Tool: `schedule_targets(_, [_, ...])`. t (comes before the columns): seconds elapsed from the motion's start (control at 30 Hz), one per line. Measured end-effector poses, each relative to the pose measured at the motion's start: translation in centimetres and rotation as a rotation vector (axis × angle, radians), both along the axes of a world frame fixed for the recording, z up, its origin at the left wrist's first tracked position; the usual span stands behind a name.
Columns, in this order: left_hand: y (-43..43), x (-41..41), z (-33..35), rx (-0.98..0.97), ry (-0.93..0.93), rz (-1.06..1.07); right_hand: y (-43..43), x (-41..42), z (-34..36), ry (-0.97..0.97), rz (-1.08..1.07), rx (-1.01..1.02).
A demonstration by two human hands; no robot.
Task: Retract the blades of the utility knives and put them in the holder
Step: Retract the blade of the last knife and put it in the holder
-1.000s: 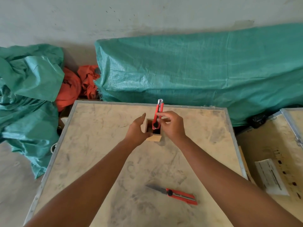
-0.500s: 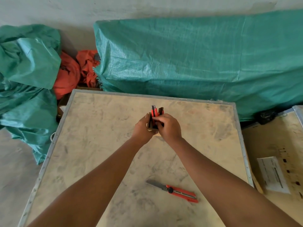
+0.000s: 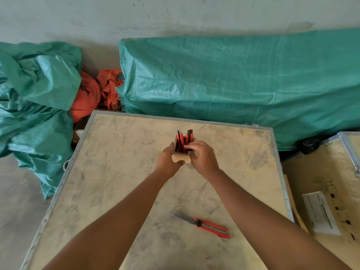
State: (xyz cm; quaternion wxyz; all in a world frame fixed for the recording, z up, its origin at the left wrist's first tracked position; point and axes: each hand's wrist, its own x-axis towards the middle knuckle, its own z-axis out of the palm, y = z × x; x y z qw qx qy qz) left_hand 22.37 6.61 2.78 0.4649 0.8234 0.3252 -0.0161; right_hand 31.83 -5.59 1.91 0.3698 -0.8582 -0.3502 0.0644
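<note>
A small wooden holder stands on the far middle of the worn table. Several red utility knives stick up out of it. My left hand grips the holder's left side. Against its right side is my right hand, fingertips pinched on a knife at the holder's mouth. One more red utility knife lies flat near the table's front right, its blade extended and pointing left.
A metal rim edges the table. Green tarps cover bulky things behind and to the left, with orange cloth between them. A second board at the right carries a white paper label.
The red knife that my right hand held above the holder has gone down into it. My left hand has closed around the holder. The loose knife has not moved.
</note>
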Motion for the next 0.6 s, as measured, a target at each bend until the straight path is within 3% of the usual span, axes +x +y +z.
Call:
schedule_targets(0.33, [-7.8, -9.7, -3.6, -0.072, 0.097, 0.121, -8.6, -4.8, -1.1, 0.068, 0.072, -0.098])
schedule_targets(0.43, [-11.1, -13.1, -5.4, -0.164, 0.093, 0.194, -10.8, -6.5, -2.4, 0.203, 0.160, -0.233])
schedule_targets(0.6, [-18.0, -16.5, -7.4, -0.115, 0.118, 0.274, -12.5, -7.8, -4.4, 0.363, 0.373, -0.466])
